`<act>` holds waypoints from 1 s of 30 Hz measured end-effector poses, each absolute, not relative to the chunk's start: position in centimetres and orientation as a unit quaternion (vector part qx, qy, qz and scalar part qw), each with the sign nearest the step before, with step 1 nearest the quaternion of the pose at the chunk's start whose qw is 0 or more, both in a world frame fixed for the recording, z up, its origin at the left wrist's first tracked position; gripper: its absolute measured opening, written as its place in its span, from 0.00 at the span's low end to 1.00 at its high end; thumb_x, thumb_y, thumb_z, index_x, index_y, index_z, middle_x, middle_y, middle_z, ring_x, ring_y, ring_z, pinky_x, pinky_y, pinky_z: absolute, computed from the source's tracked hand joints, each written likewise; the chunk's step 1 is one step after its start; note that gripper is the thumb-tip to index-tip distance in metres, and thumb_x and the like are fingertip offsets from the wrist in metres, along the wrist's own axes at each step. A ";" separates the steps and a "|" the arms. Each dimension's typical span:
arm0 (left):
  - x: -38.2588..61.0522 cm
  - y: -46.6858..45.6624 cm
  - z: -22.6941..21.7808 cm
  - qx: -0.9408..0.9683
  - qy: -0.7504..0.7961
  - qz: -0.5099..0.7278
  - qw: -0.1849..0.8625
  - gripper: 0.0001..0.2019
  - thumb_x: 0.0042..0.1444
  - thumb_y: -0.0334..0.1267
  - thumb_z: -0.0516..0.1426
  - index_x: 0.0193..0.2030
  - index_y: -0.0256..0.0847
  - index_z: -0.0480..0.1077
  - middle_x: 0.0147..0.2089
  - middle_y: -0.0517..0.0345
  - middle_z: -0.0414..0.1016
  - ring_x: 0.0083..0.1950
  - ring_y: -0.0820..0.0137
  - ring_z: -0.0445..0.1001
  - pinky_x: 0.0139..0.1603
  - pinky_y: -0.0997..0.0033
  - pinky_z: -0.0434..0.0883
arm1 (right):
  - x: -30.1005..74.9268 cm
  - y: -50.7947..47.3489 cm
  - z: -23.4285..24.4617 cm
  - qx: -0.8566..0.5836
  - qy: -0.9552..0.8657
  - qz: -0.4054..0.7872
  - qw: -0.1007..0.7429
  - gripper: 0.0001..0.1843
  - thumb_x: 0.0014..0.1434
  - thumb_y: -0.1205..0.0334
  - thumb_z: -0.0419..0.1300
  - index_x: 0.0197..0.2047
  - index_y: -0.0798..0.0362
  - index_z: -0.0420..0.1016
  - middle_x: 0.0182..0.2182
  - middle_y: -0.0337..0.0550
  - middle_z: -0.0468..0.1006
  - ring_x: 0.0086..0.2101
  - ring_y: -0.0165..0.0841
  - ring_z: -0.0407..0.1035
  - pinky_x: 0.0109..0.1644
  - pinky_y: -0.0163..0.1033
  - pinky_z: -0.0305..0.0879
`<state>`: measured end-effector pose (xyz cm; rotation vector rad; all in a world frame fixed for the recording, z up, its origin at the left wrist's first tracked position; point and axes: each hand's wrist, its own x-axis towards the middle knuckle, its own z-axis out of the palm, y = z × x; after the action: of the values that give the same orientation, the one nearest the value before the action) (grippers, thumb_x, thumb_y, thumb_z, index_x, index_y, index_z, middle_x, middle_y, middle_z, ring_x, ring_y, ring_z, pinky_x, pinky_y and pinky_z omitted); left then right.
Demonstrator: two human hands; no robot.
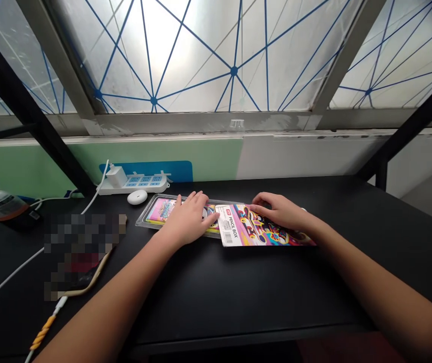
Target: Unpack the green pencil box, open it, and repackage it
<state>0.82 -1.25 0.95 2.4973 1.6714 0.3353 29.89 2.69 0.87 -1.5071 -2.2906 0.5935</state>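
Note:
A clear plastic tray lies on the black table, holding a colourful printed case with pink and yellow parts. My left hand rests palm down across it, thumb apart from the other fingers, and covers its middle. Overlapping the tray's right end is a bright printed card sleeve marked "PENCIL BOX". At the sleeve's far edge my right hand is closed, its thumb lying on the print and its fingers curled behind the edge. The fingertips of that hand are partly hidden.
A white power strip with a plugged-in charger stands along the wall, near a round white case. To the left are a bottle, a blurred-out phone-like object and a white cable. Black frame bars slant up both sides.

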 end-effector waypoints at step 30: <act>1.0 -1.8 1.2 0.826 0.556 0.048 0.083 0.38 0.65 0.65 0.38 0.74 0.46 0.52 0.77 0.49 0.44 0.78 0.51 0.39 0.71 0.35 0.43 | 32.9 3.3 1.8 -0.583 -0.767 0.240 0.120 0.28 0.55 0.32 0.58 0.38 0.48 0.82 0.31 0.42 0.80 0.31 0.36 0.71 0.31 0.37 0.61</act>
<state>0.98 -1.82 1.20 2.4663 1.6600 0.1425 32.86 3.30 1.78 -1.7044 -2.2400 0.7026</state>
